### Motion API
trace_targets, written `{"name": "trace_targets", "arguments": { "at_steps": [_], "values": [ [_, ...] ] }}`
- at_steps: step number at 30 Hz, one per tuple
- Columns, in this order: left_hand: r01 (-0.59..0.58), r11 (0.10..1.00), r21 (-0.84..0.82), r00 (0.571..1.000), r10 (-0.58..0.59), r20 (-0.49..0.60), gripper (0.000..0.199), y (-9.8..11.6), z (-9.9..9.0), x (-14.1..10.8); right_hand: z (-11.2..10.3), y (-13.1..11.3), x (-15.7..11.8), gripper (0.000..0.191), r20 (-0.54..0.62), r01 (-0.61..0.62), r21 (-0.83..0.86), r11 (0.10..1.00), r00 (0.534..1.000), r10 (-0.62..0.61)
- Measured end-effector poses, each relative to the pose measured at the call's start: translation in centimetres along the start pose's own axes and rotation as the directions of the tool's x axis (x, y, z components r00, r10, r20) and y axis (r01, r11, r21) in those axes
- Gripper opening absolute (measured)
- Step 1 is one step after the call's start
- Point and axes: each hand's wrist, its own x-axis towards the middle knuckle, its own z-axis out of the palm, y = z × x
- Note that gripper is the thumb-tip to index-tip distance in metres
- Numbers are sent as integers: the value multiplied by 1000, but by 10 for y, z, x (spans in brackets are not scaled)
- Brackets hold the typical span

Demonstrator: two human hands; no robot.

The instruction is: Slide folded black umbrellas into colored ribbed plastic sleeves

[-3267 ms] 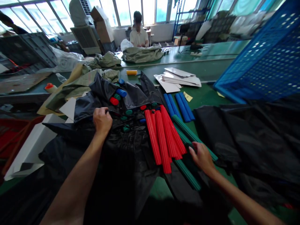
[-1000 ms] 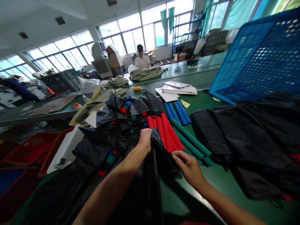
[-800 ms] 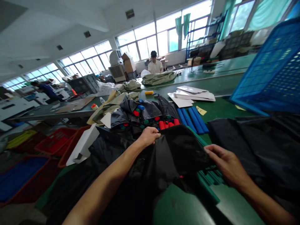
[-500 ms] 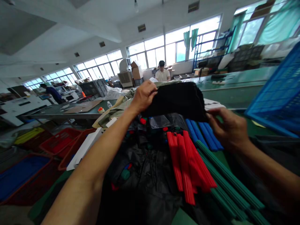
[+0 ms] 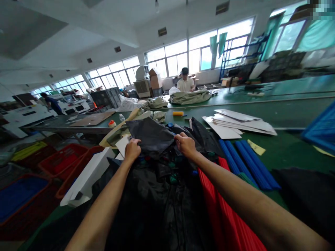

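Observation:
My left hand [image 5: 133, 150] is closed on the left edge of a dark grey fabric sheet [image 5: 153, 134]. With thumb and fingers pinched, my right hand [image 5: 185, 144] grips the same sheet at its right side. The sheet is raised and taut between them, over a heap of black fabric [image 5: 154, 195] that spreads towards me. Small green and blue pieces show in the heap's folds. Under my right forearm lie red pleated strips [image 5: 222, 205]. Blue strips [image 5: 258, 165] rest farther right, with a green strip [image 5: 247, 178] partly hidden beside them.
White boards [image 5: 243, 122] lie on the green table [image 5: 288, 146], behind the blue strips. A yellow roll [image 5: 178, 113] and khaki fabric [image 5: 191, 97] are farther back. At left are a white box [image 5: 86, 177] and red crates [image 5: 62, 158]. A person [image 5: 185, 82] sits across the table.
My right hand has moved left and my left hand has lowered, so they are closer together. The raised black fabric between them has given way to a dark grey sheet held lower over the heap.

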Motion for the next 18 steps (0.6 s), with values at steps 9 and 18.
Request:
{"name": "trace_targets", "arguments": {
  "at_steps": [9,18],
  "values": [
    [-212,976,43,976,209,64,31,77,7,-51,15,-18,-3,25,28,0,79,997,1000,-2],
    [-137,988,65,990,133,55,31,72,28,-67,-34,47,-175,38,-109,-359,-76,930,930,350]
  ]
}}
